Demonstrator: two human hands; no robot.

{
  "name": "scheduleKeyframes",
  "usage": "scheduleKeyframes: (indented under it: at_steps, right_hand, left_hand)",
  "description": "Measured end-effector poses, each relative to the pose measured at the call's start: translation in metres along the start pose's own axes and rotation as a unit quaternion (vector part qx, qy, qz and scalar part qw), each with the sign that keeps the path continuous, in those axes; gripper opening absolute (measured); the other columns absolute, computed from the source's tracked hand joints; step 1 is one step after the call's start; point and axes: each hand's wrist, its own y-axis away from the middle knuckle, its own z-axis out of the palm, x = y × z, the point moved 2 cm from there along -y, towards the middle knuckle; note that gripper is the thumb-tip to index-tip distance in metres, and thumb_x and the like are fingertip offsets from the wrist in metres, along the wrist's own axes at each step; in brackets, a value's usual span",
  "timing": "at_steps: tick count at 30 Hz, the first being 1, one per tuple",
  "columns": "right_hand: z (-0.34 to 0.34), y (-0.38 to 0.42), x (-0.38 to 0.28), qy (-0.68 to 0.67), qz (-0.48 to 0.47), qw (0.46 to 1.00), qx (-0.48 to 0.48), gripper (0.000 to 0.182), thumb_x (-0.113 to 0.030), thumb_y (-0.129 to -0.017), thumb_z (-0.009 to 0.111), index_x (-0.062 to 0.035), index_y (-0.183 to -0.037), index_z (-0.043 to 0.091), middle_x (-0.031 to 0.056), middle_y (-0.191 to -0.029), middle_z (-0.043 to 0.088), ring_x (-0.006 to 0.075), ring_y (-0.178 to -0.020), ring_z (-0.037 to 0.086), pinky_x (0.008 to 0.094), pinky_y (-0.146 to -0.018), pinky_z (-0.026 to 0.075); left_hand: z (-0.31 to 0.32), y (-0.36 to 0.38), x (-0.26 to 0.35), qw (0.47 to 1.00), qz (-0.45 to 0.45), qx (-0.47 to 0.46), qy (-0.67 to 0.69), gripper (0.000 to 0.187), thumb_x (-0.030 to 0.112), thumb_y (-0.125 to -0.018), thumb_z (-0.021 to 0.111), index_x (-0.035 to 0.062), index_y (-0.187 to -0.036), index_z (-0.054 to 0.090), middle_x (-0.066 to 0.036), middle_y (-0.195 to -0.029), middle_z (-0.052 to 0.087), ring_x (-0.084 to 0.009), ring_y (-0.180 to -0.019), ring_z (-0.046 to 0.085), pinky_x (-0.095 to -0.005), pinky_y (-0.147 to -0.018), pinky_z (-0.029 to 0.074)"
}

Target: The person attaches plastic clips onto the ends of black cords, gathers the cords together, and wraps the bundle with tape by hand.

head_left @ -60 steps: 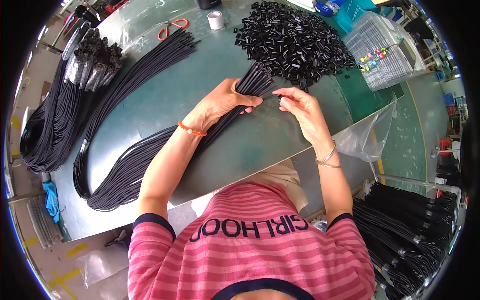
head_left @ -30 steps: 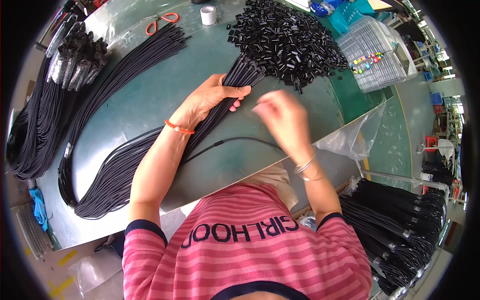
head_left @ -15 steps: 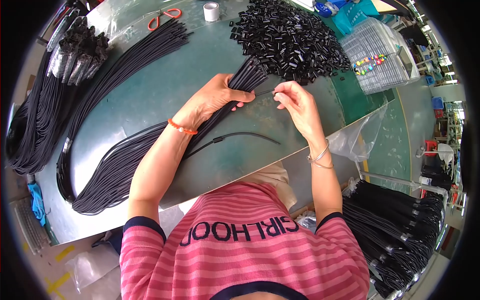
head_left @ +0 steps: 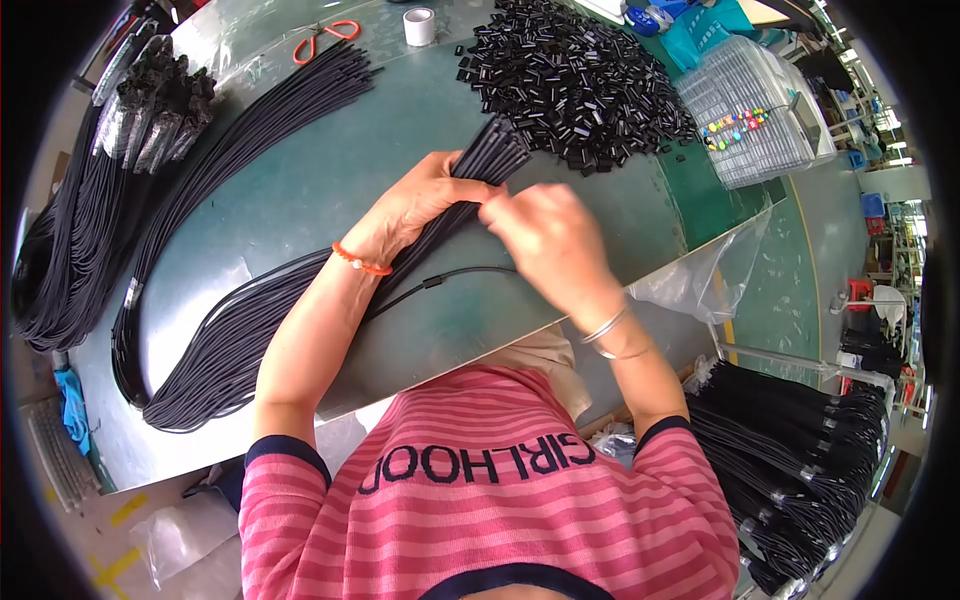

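Observation:
Closed round a bundle of black cords (head_left: 487, 152) near its upper end, my left hand (head_left: 425, 200) holds it above the green table. My right hand (head_left: 545, 235) is blurred, its fingertips touching or close to my left thumb; what it pinches is hidden. A single black cord with a small black piece on it (head_left: 432, 282) lies below the bundle. The rest of the held bundle (head_left: 230, 350) curves down to the lower left. A large pile of small black pieces (head_left: 580, 85) lies beyond my hands.
A second cord bundle (head_left: 250, 125) and plastic-wrapped cords (head_left: 155, 110) lie at left. Red-handled scissors (head_left: 327, 42) and a white tape roll (head_left: 420, 27) are at the back. Stacked clear trays (head_left: 745, 115) stand at right. More black cords (head_left: 770, 440) hang on a rack at lower right.
My right hand has moved left and slightly down, from beside the bundle to my left thumb. The thin cord between my hands no longer shows. My left hand has barely moved.

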Motion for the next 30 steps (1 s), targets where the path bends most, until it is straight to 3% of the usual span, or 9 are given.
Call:
scheduleKeyframes:
  at_steps: [4, 7, 8, 13, 16, 21, 22, 24, 30]
  right_hand:
    - [0.027, 0.014, -0.014, -0.226, 0.059, 0.972, -0.016, 0.008, -0.007, -0.083, 0.069, -0.0049, -0.088, 0.064, 0.0075, -0.077, 0.062, 0.0254, -0.078, 0.063, 0.0336, -0.068, 0.051]
    - [0.002, 0.019, 0.049, -0.073, 0.226, 0.966, 0.102, 0.011, -0.009, -0.081, 0.071, -0.005, -0.086, 0.062, 0.0086, -0.078, 0.061, 0.0292, -0.073, 0.061, 0.0378, -0.064, 0.05]
    - [0.001, 0.025, 0.07, 0.016, 0.236, 0.963, 0.128, 0.013, -0.01, -0.081, 0.072, -0.0054, -0.086, 0.061, 0.0088, -0.077, 0.059, 0.0302, -0.072, 0.06, 0.0391, -0.065, 0.049]
    - [-0.005, 0.028, 0.088, 0.046, 0.16, 0.979, 0.121, 0.011, -0.008, -0.083, 0.07, -0.0047, -0.089, 0.061, 0.0104, -0.08, 0.058, 0.0306, -0.07, 0.059, 0.0391, -0.066, 0.05]
    - [0.0, 0.028, 0.079, -0.125, 0.311, 0.942, -0.025, 0.009, -0.004, -0.086, 0.066, -0.0071, -0.095, 0.064, 0.0099, -0.085, 0.06, 0.0152, -0.076, 0.062, 0.0305, -0.066, 0.048]
    - [0.01, 0.029, 0.073, -0.145, 0.236, 0.961, -0.021, 0.01, -0.006, -0.09, 0.063, -0.007, -0.1, 0.063, 0.0062, -0.09, 0.06, 0.0127, -0.083, 0.062, 0.0272, -0.071, 0.049]
    - [0.014, 0.027, 0.074, -0.317, 0.28, 0.906, 0.017, 0.009, -0.007, -0.091, 0.062, -0.0066, -0.101, 0.062, 0.0048, -0.091, 0.061, 0.0122, -0.083, 0.062, 0.0265, -0.073, 0.05]
    - [0.021, 0.024, 0.074, -0.622, 0.339, 0.7, 0.092, 0.009, -0.009, -0.094, 0.062, -0.0058, -0.102, 0.061, 0.0021, -0.093, 0.061, 0.0112, -0.084, 0.062, 0.0251, -0.076, 0.051]
    - [0.015, 0.015, 0.075, -0.654, 0.32, 0.684, 0.034, 0.011, -0.012, -0.095, 0.061, -0.0044, -0.103, 0.059, 0.0008, -0.096, 0.061, 0.0106, -0.086, 0.062, 0.0252, -0.08, 0.052]
  left_hand:
    - [-0.004, 0.0, 0.0, 0.999, -0.017, 0.008, 0.046, 0.02, 0.012, -0.079, 0.076, 0.0005, -0.092, 0.065, -0.003, -0.078, 0.062, -0.009, -0.064, 0.057, -0.0229, -0.057, 0.047]
    - [-0.001, 0.003, 0.006, 0.998, -0.034, 0.009, 0.044, 0.021, 0.014, -0.081, 0.076, 0.0007, -0.091, 0.064, -0.002, -0.077, 0.061, -0.0095, -0.064, 0.058, -0.0216, -0.056, 0.046]
    - [-0.001, 0.003, 0.005, 0.998, -0.034, 0.009, 0.046, 0.021, 0.014, -0.081, 0.076, 0.0007, -0.091, 0.064, -0.002, -0.077, 0.061, -0.0095, -0.064, 0.058, -0.0216, -0.056, 0.046]
    - [-0.001, 0.0, 0.006, 0.998, -0.047, -0.006, 0.032, 0.02, 0.012, -0.08, 0.076, -0.0004, -0.091, 0.064, -0.004, -0.078, 0.063, -0.0104, -0.065, 0.059, -0.0216, -0.056, 0.046]
    - [-0.001, 0.001, 0.002, 0.999, -0.041, -0.007, 0.021, 0.02, 0.01, -0.079, 0.075, -0.0011, -0.091, 0.064, -0.005, -0.079, 0.064, -0.0105, -0.065, 0.059, -0.0218, -0.055, 0.046]
    - [-0.001, -0.001, 0.001, 0.999, -0.029, -0.011, 0.013, 0.02, 0.007, -0.077, 0.076, -0.0021, -0.091, 0.066, -0.005, -0.078, 0.065, -0.0102, -0.064, 0.059, -0.0224, -0.055, 0.046]
    - [-0.001, -0.001, 0.0, 1.0, -0.027, -0.01, 0.014, 0.02, 0.006, -0.076, 0.076, -0.0022, -0.091, 0.066, -0.005, -0.077, 0.065, -0.01, -0.063, 0.059, -0.0225, -0.055, 0.045]
    - [0.0, 0.0, 0.0, 1.0, -0.026, -0.01, 0.014, 0.02, 0.006, -0.076, 0.076, -0.0023, -0.091, 0.066, -0.005, -0.077, 0.065, -0.0098, -0.063, 0.058, -0.0226, -0.055, 0.045]
    - [0.0, 0.001, 0.004, 1.0, -0.019, 0.007, -0.016, 0.019, 0.006, -0.075, 0.076, -0.0016, -0.09, 0.066, -0.003, -0.075, 0.065, -0.0082, -0.061, 0.057, -0.022, -0.053, 0.044]
